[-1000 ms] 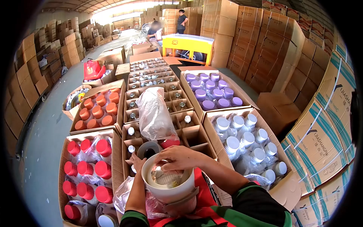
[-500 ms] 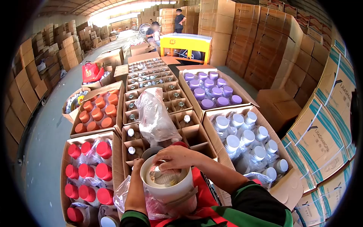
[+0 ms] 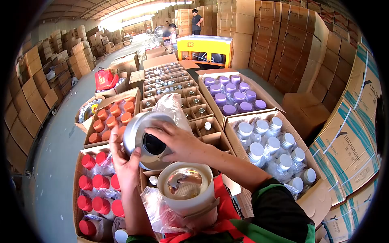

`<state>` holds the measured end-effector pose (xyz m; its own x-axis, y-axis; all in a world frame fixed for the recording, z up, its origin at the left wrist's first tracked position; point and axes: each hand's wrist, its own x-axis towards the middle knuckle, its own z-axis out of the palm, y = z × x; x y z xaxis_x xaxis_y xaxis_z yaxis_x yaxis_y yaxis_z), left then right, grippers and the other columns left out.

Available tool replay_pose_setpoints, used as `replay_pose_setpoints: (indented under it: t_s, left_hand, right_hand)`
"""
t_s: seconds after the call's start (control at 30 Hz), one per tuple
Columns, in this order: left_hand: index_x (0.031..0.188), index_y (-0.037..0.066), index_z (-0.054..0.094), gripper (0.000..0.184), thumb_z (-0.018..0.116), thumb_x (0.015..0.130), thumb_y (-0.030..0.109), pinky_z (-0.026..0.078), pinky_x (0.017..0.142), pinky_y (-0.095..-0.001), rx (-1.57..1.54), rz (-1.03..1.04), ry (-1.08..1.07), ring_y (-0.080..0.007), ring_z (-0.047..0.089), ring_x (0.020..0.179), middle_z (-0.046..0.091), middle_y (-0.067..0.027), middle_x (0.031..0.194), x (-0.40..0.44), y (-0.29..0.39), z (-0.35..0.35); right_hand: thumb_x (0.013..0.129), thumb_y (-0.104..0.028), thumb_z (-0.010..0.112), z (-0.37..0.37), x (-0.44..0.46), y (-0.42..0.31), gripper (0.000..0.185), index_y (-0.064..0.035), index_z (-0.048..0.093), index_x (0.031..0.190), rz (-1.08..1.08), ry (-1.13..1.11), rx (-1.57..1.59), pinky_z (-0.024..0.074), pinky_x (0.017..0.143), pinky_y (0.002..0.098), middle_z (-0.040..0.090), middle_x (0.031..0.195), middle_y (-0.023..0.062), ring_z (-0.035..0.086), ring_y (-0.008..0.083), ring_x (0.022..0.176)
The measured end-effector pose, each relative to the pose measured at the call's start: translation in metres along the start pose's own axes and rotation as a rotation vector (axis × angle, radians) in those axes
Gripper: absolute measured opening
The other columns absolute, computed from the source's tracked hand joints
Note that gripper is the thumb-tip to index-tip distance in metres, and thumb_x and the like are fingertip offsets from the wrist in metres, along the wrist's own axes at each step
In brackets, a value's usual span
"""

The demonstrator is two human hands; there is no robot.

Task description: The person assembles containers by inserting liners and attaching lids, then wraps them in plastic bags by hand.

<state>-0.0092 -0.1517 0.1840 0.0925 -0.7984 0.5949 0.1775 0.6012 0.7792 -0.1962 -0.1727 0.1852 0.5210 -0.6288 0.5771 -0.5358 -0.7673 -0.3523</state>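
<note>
Both hands hold a silver-grey round shell piece with a dark central opening, raised over the boxes. My left hand supports its left edge, thumb against the lower rim. Across its face lies my right hand, fingers bent at the dark opening. Just below, a white cylindrical container stands upright against my body. Inside it sits a shiny silvered glass liner, rounded end up. Behind the shell piece, a clear plastic bag lies over the divided carton.
Open cartons surround me: red-capped bottles at left, orange-capped ones behind, purple-capped and white-capped ones at right. A divided carton holds glass liners. Beyond are a yellow-framed table, stacked cartons and people.
My right hand has left the silvered liner. Both hands now hold the grey shell piece up, left of and above the white container. The view has shifted slightly.
</note>
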Motion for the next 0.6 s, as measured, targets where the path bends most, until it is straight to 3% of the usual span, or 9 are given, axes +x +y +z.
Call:
replay_pose_setpoints:
  t_s: [0.07, 0.23, 0.3, 0.33, 0.43, 0.5, 0.53, 0.57, 0.6]
  left_hand:
    - [0.141, 0.008, 0.027, 0.076, 0.054, 0.072, -0.012, 0.038, 0.097, -0.0319, -0.002, 0.074, 0.029, -0.0205, 0.046, 0.115, 0.043, -0.0123, 0.127, -0.004, 0.018, 0.007]
    - [0.142, 0.004, 0.023, 0.077, 0.062, 0.075, 0.0, 0.032, 0.104, -0.0387, 0.234, 0.277, 0.175, -0.0263, 0.042, 0.121, 0.039, -0.0148, 0.132, -0.037, 0.037, 0.035]
    - [0.14, 0.003, 0.023, 0.087, 0.073, 0.07, 0.006, 0.03, 0.104, -0.0423, 0.413, 0.579, 0.096, -0.0341, 0.037, 0.125, 0.032, -0.0191, 0.136, -0.052, 0.019, 0.039]
    - [0.14, 0.002, 0.023, 0.087, 0.074, 0.069, 0.007, 0.032, 0.103, -0.043, 0.564, 0.761, -0.03, -0.0357, 0.037, 0.125, 0.033, -0.0195, 0.135, -0.051, 0.015, 0.041]
    - [0.141, 0.0, 0.02, 0.09, 0.073, 0.068, 0.009, 0.037, 0.1, -0.0441, 0.609, 0.537, -0.282, -0.0377, 0.04, 0.124, 0.033, -0.0203, 0.136, -0.054, 0.03, 0.043]
    - [0.136, 0.0, 0.035, 0.079, 0.074, 0.068, 0.009, 0.035, 0.101, -0.0463, -0.275, 0.104, -0.144, -0.0385, 0.042, 0.122, 0.036, -0.0211, 0.136, -0.053, 0.036, 0.048]
    - [0.127, 0.0, 0.049, 0.064, 0.074, 0.069, 0.012, 0.03, 0.104, -0.0481, -0.321, -0.174, -0.132, -0.0393, 0.039, 0.126, 0.043, -0.0215, 0.134, -0.059, 0.035, 0.036]
    - [0.127, 0.0, 0.049, 0.064, 0.074, 0.069, 0.012, 0.03, 0.104, -0.0481, -0.321, -0.174, -0.131, -0.0393, 0.039, 0.126, 0.043, -0.0215, 0.134, -0.054, 0.033, 0.03]
    - [0.124, 0.0, 0.052, 0.059, 0.073, 0.071, 0.011, 0.027, 0.106, -0.0484, 0.13, 0.233, -0.297, -0.0389, 0.038, 0.127, 0.047, -0.0211, 0.131, -0.047, 0.029, 0.025]
  right_hand:
    - [0.068, -0.013, 0.073, -0.003, 0.004, -0.014, 0.081, -0.0142, 0.031, 0.137, -0.053, 0.031, -0.063, 0.0481, 0.088, 0.0449, 0.039, 0.133, 0.0214, 0.055, 0.0405, 0.105]
    - [0.069, -0.013, 0.073, -0.013, 0.0, -0.027, 0.081, -0.0141, 0.03, 0.137, -0.158, 0.108, -0.297, 0.0532, 0.077, 0.0424, 0.041, 0.131, 0.0234, 0.06, 0.0396, 0.095]
    - [0.07, -0.015, 0.074, -0.023, -0.001, -0.037, 0.077, -0.0097, 0.031, 0.134, 0.226, 0.089, 0.262, 0.0534, 0.076, 0.039, 0.05, 0.122, 0.0242, 0.061, 0.0347, 0.096]
    - [0.07, -0.019, 0.076, -0.019, 0.0, -0.028, 0.077, -0.0073, 0.032, 0.132, 0.202, 0.125, 0.419, 0.0518, 0.078, 0.0376, 0.053, 0.117, 0.0213, 0.061, 0.0312, 0.097]
    - [0.072, -0.024, 0.076, -0.023, -0.003, -0.019, 0.076, -0.0026, 0.032, 0.13, 0.163, 0.196, 0.691, 0.0477, 0.086, 0.033, 0.058, 0.114, 0.0133, 0.059, 0.0213, 0.102]
    - [0.074, -0.022, 0.075, -0.033, -0.011, -0.029, 0.075, -0.0029, 0.031, 0.132, 0.203, 0.169, 0.455, 0.0475, 0.086, 0.0316, 0.056, 0.116, 0.0115, 0.057, 0.019, 0.103]
    - [0.076, -0.021, 0.074, -0.034, -0.014, -0.031, 0.074, -0.0031, 0.031, 0.133, 0.243, 0.141, 0.223, 0.0473, 0.086, 0.0302, 0.054, 0.119, 0.0098, 0.055, 0.0166, 0.104]
    - [0.076, -0.021, 0.074, -0.028, -0.013, -0.027, 0.074, -0.0031, 0.031, 0.133, 0.242, 0.139, 0.223, 0.0473, 0.086, 0.0302, 0.054, 0.119, 0.0098, 0.055, 0.0166, 0.104]
    - [0.072, -0.022, 0.076, -0.017, -0.011, -0.017, 0.076, -0.0029, 0.034, 0.133, 0.279, 0.19, 0.813, 0.0464, 0.089, 0.0321, 0.053, 0.121, 0.0104, 0.054, 0.0171, 0.108]
